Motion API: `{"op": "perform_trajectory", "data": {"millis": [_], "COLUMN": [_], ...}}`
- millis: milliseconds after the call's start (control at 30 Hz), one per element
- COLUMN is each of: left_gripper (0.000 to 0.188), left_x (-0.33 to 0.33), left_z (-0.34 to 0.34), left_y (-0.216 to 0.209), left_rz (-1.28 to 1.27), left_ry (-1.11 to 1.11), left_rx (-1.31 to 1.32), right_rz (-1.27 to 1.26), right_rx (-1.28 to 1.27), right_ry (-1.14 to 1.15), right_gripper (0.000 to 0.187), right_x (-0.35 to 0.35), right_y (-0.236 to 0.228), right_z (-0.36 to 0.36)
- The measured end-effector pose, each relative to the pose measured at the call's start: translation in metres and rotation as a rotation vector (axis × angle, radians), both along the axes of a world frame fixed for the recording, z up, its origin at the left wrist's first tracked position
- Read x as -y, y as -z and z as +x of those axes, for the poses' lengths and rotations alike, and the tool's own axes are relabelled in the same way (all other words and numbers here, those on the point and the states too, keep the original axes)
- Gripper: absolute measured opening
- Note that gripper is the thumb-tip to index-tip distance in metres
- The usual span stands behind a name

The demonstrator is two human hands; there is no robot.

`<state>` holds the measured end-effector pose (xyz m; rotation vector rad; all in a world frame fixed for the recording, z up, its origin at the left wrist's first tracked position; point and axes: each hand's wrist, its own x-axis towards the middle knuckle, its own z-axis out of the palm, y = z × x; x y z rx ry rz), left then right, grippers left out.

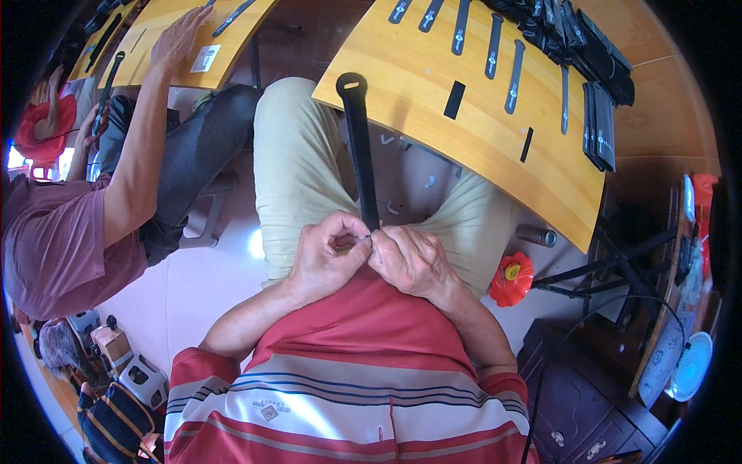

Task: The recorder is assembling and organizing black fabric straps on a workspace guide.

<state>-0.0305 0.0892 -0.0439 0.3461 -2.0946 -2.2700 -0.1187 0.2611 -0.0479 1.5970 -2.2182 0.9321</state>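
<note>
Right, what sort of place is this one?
Probably a small workshop: dark straps lie in a row on a wooden table, dark strips are heaped beside them, and a co-worker sits at a second table.

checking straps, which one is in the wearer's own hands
The black strap between left hand and right hand; other straps are on tables or with the co-worker.
</note>
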Motion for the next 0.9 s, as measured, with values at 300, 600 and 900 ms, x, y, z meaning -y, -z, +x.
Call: {"op": "perform_trajectory", "data": {"millis": [300,600,900], "left_gripper": [0.013,0.018,0.018], "left_x": [0.004,0.002,0.004], "left_z": [0.002,0.000,0.001], "left_y": [-0.005,0.002,0.000], "left_rz": [-0.216,0.087,0.156], "left_ry": [0.065,-0.016,0.004], "left_rx": [-0.013,0.046,0.053], "right_rz": [-0.090,-0.174,-0.122], "right_rx": [0.107,0.162,0.129], "right_ry": [0.010,-0.024,-0.083], "right_gripper": [0.025,0.029,0.032], "right_x": [0.000,0.004,-0.003], "right_y": [0.010,0.001,-0.003], "right_z": [0.001,-0.005,-0.008]}}
